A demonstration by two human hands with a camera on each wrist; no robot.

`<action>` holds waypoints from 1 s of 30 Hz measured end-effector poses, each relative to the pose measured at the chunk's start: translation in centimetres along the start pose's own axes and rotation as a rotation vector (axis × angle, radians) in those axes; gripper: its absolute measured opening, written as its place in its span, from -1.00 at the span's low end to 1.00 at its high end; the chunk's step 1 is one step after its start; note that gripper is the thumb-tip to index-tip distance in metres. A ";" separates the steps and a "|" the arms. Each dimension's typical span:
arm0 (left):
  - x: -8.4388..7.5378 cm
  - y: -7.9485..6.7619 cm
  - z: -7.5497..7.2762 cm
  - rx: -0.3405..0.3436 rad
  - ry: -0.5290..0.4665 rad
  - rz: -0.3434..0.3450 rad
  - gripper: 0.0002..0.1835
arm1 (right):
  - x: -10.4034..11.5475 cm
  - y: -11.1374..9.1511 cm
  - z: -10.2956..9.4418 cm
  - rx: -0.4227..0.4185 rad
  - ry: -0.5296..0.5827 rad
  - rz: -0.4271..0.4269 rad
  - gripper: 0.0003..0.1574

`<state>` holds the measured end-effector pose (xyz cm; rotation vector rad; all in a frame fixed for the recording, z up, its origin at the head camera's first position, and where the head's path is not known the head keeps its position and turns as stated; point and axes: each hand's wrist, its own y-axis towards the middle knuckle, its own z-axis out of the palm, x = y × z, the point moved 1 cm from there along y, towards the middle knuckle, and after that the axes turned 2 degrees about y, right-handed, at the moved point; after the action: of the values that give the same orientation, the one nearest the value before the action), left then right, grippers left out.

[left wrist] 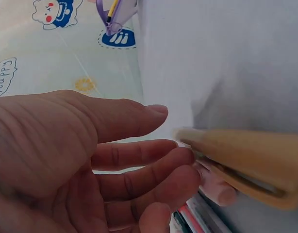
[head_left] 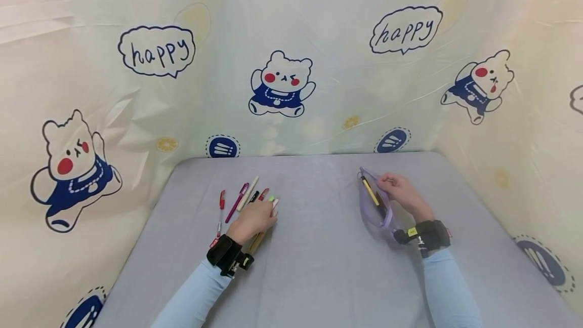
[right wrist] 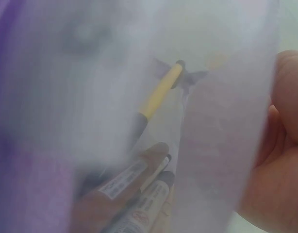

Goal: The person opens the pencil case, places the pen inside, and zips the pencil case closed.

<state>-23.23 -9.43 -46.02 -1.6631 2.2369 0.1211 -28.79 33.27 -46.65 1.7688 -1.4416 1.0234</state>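
Pouch (head_left: 370, 211), translucent, purple-edged, yellow-and-black pen (head_left: 371, 191) inside: gripped by your right hand (head_left: 403, 194). Your left hand (head_left: 254, 218): thumb and fingers parted, beside pens (head_left: 237, 203). Backdrop (head_left: 157, 52): lettered "happy".

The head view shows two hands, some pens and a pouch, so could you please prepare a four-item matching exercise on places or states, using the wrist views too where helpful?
Column one
1. Left hand
2. Right hand
3. Yellow-and-black pen
4. Purple pen

Column two
A. Inside the purple-edged pouch
B. Lying on the table
C. Thumb apart from the fingers
D. Gripping the pouch's edge

Pairs: 1-C, 2-D, 3-A, 4-B
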 end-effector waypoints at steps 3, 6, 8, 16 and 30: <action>0.1 -0.5 0.1 0.011 0.004 -0.004 -0.56 | 0.0 0.0 0.0 0.003 -0.002 0.003 -0.62; 0.0 -0.9 0.2 0.015 0.014 0.008 -0.53 | -0.1 0.1 0.0 0.001 0.002 0.005 -0.62; -0.2 -1.1 0.2 0.013 0.034 0.018 -0.52 | -0.2 0.1 0.0 0.003 0.003 0.003 -0.62; -0.7 -1.0 -0.1 0.051 0.095 0.015 -0.59 | -0.2 0.0 0.2 -0.004 0.031 -0.007 -0.67; 0.2 1.6 -1.5 0.119 -0.235 0.096 -0.59 | 0.5 -0.1 0.1 -0.004 0.041 0.001 -0.69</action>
<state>-25.15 -9.57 -44.93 -1.4024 2.1038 0.1933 -28.64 32.96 -46.28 1.7342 -1.4185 1.0505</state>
